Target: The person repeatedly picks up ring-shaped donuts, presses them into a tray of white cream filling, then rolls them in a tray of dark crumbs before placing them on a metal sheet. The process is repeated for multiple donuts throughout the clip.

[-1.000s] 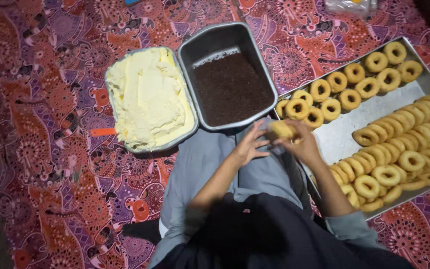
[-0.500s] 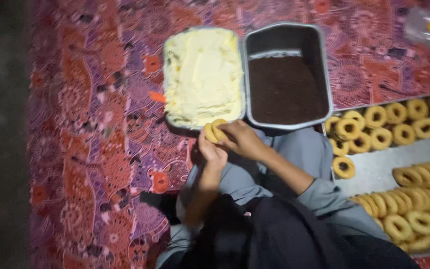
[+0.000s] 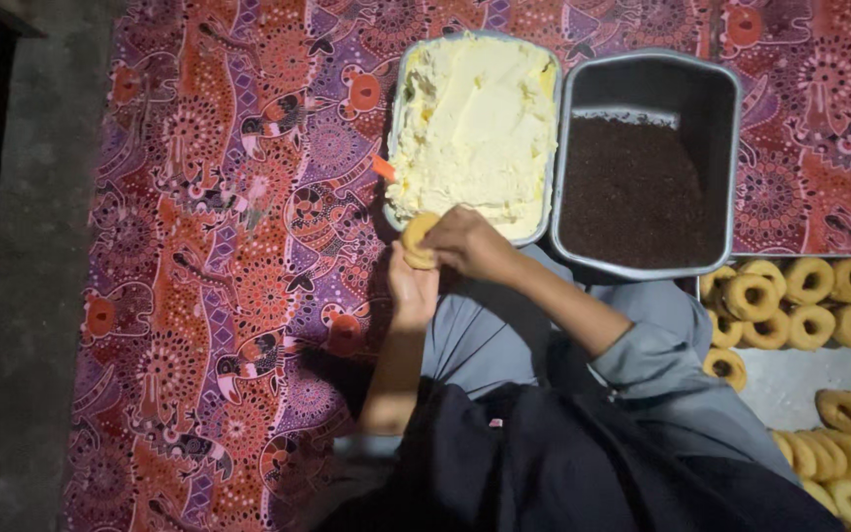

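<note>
Both my hands hold one ring-shaped doughnut (image 3: 416, 239) just in front of the near rim of a metal tin (image 3: 396, 118) heaped with pale yellow cream (image 3: 475, 123). My left hand (image 3: 412, 292) grips the doughnut from below. My right hand (image 3: 470, 243) closes on it from the right side, fingers curled over it. To the right stands a second metal tin (image 3: 736, 148) holding dark brown sprinkles (image 3: 637, 192).
A metal tray (image 3: 800, 379) at the right carries several rows of plain ring doughnuts (image 3: 810, 281). An orange tool handle (image 3: 383, 167) pokes out at the cream tin's left edge. Everything rests on a red and purple patterned cloth (image 3: 229, 246); bare grey floor (image 3: 32, 246) lies left.
My hands carried the doughnut from beside the tray leftward to the front edge of the cream tin. The view shifted left with them.
</note>
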